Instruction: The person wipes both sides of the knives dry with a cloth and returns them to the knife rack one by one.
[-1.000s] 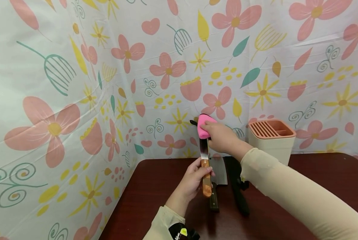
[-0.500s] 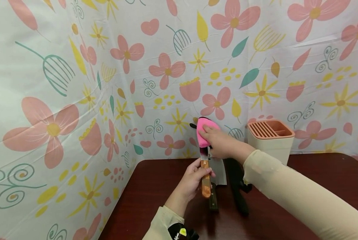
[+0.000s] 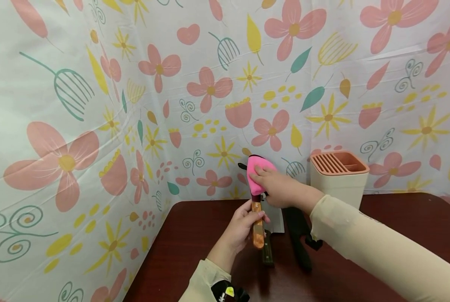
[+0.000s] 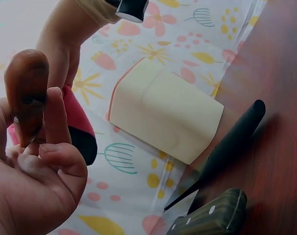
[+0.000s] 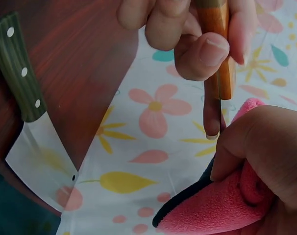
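Note:
My left hand [image 3: 237, 228] grips the orange-brown wooden handle [image 3: 258, 237] of a knife, which points up and away above the table. Around its blade my right hand [image 3: 281, 188] holds a pink cloth [image 3: 262, 162] with dark edging, folded over the metal. The cloth sits just above the handle and hides nearly all of the blade. In the right wrist view the thumb presses the cloth [image 5: 212, 210] against the blade, close to the left fingertips [image 5: 213, 51]. A cleaver [image 3: 275, 218] with a dark green riveted handle lies on the table behind the held knife.
Right of the cleaver lies a black knife [image 3: 298, 239], partly under the right forearm. A cream knife holder [image 3: 338, 188] with a slotted orange top stands at the back right. Floral fabric [image 3: 210, 126] hangs behind and left of the dark red table [image 3: 195, 243].
My right hand has slid the pink cloth down the blade toward the handle, covering metal that showed earlier. My left hand keeps its grip in about the same place.

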Tool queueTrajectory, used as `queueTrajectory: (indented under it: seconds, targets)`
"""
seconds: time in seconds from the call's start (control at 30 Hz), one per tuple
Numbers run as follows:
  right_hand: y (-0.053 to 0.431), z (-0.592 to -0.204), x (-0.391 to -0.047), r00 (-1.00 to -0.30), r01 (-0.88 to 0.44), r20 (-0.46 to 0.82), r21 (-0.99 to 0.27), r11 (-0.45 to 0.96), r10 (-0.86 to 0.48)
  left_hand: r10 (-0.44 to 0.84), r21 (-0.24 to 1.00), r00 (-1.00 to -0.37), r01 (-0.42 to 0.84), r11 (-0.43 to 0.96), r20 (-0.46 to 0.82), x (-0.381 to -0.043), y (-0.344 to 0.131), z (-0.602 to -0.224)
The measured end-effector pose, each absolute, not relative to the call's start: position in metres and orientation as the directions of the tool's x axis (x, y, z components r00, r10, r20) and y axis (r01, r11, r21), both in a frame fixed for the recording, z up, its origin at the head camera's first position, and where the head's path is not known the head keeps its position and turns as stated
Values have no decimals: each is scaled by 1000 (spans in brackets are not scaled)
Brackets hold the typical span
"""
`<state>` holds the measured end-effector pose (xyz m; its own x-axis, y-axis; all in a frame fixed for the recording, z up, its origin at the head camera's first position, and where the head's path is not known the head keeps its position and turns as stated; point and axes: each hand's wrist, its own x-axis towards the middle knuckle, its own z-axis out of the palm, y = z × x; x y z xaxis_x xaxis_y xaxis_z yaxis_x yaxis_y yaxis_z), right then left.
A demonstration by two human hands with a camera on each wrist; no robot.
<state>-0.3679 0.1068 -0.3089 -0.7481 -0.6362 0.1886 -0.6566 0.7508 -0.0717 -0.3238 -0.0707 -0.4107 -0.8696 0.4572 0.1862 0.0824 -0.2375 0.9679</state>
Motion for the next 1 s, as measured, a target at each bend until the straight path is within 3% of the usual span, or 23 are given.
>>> queueTrajectory:
  seconds: [0.4,1.0]
  targets:
    - [103,-315,-360,-782,-622,203,-188,760,-590,441,963,-876,85,-256,194,-326,-74,-412]
    - [101,-317,-344,-716,-670,297,-35,742,-632,408,966,-889,118,-229,206,-327,-74,-415]
